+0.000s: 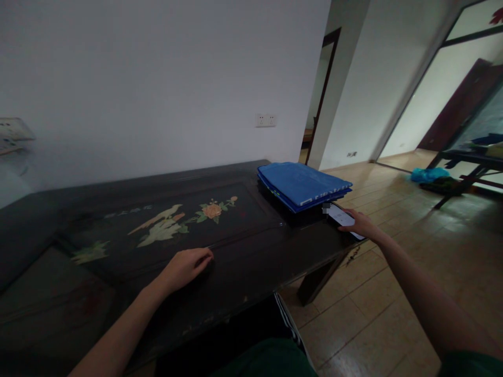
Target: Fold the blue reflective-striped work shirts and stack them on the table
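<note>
My left hand (pixel 192 265) rests on the dark painted table (pixel 251 267) near its front edge, fingers curled in and nothing showing in them. Over at the table's right end, my right hand (pixel 359 224) grips a smartphone (pixel 341 218) by its near right side, thumb over the lit screen. The phone lies at or just above the tabletop; which of the two I cannot tell. Just behind it sits a flat stack of folded blue cloth or bags (pixel 304 183), with white print along the front edge.
A white wall with a double socket (pixel 266 121) stands behind the table. To the right is a tiled floor (pixel 377 277), with a blue plastic bag (pixel 429 175) beside a dark bench (pixel 471 157). A doorway opens beyond the wall's corner.
</note>
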`<state>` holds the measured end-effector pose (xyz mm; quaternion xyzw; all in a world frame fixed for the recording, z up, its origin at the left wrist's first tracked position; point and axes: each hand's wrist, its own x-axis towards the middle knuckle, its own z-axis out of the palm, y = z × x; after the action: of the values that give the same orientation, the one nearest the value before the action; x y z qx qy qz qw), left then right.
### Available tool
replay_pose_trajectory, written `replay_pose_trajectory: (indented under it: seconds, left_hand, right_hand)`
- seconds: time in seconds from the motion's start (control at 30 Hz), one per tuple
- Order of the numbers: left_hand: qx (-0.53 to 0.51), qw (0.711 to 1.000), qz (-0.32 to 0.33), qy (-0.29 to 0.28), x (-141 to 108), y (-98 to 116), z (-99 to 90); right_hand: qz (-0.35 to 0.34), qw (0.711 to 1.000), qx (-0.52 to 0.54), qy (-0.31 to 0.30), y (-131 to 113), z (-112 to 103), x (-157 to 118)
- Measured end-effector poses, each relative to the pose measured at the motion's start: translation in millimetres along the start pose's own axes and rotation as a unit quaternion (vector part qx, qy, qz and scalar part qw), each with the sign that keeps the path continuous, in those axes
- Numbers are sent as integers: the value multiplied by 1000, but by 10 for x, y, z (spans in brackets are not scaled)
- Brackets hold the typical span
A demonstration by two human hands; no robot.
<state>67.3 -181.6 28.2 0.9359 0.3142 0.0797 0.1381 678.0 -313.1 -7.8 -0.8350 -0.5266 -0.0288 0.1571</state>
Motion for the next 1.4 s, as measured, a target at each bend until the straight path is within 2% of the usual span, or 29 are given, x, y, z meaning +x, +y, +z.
replay_pose_trajectory:
  seconds: [0.5, 0.57, 0.7, 0.77, 0.87, 0.93, 1.03, 1.1, 1.2, 1.23, 1.3, 1.4]
  left_hand:
    - [2, 1000, -5, -5, 15, 8, -7]
    - [2, 1000, -4, -5, 19, 3, -1]
    - [3, 1000, 1, 1, 13, -12, 14]
    - [1, 1000, 4, 5, 7, -18, 19]
    - [0, 1000, 8, 7, 5, -27, 23]
    - [0, 1000, 10, 4, 7, -29, 26]
    - [1, 1000, 8, 0, 12, -20, 30]
    - [3, 1000, 5, 0, 12, -7, 30]
    - [12, 1000, -8, 10, 7, -12, 18]
    - [21, 999, -23, 19, 5, -26, 11]
    - [39, 997, -58, 43, -1, -73, -10]
    - [43, 992, -97, 76, -12, -147, -41]
  right_hand:
    - [6, 1000, -4, 5, -85, -10, -4]
    - [12, 999, -36, 31, -169, -10, -44]
    - [9, 988, -80, 130, -493, 10, -123]
    - [-25, 985, -54, 160, -745, 30, -141]
    - [-138, 978, 62, 142, -1258, 75, -150]
    - [-206, 964, 139, 91, -1699, 115, -170]
    - [-308, 932, 189, -17, -2484, 187, -262]
    - [-386, 901, 186, -72, -3046, 246, -368]
    - [-485, 854, 146, -119, -3816, 360, -550]
    - [-497, 848, 135, -125, -4023, 404, -602]
    - [-486, 854, 130, -130, -4324, 494, -678]
    - [-447, 868, 156, -148, -4492, 611, -716]
